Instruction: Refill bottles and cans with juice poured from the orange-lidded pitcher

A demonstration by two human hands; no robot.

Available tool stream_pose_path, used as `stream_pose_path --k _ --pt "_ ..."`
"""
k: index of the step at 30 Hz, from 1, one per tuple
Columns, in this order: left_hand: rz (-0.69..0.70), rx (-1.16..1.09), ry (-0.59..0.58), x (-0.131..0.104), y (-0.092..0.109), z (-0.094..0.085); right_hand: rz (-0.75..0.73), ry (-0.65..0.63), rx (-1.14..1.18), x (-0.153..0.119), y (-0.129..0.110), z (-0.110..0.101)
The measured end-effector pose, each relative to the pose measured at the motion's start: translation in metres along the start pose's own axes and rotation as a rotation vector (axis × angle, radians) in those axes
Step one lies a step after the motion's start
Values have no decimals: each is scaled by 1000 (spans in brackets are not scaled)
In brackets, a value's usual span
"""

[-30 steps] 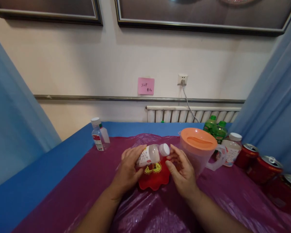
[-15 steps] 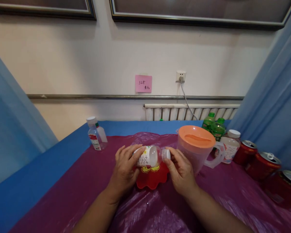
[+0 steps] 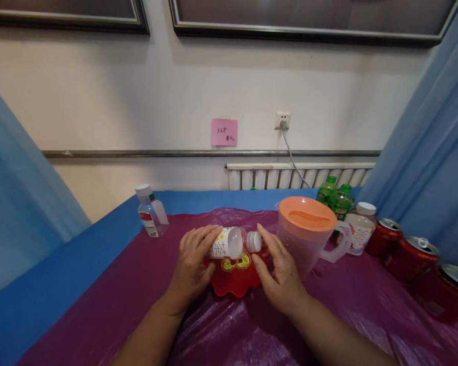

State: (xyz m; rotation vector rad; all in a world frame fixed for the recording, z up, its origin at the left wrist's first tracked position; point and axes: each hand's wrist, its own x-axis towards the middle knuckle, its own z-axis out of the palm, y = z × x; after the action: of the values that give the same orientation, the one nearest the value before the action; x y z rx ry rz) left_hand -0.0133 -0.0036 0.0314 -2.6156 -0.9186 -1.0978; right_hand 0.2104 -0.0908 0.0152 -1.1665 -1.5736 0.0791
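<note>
A clear plastic bottle with a white flowered label lies sideways in my left hand, whose fingers wrap round its body. Its white cap points right and is on the neck. My right hand is beside the cap, thumb and fingers parted, with a small gap to it. Under the bottle is a red scalloped dish with yellow figures, partly hidden by the bottle and hands. Just right of my right hand stands a clear pitcher with an orange lid.
Two clear bottles stand at the back left. To the right are green-capped bottles, a white-capped bottle and several red cans. Purple plastic sheeting covers much of the blue table. Blue curtains hang at both sides.
My right hand's fingers have opened away from the cap. My left hand has moved the bottle slightly left. The view has shifted a little.
</note>
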Motion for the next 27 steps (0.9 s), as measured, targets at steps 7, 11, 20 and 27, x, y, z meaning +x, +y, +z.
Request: stream_pose_path --k 7,11,20,27 --pt "46 63 -4 2 5 -3 120 16 80 1 4 -2" --pt "18 40 -14 1 3 -1 56 15 53 2 2 -2" --pt "7 10 -16 1 4 -1 150 36 75 -5 0 3" --pt "3 -5 -26 1 3 0 8 45 40 -4 0 2"
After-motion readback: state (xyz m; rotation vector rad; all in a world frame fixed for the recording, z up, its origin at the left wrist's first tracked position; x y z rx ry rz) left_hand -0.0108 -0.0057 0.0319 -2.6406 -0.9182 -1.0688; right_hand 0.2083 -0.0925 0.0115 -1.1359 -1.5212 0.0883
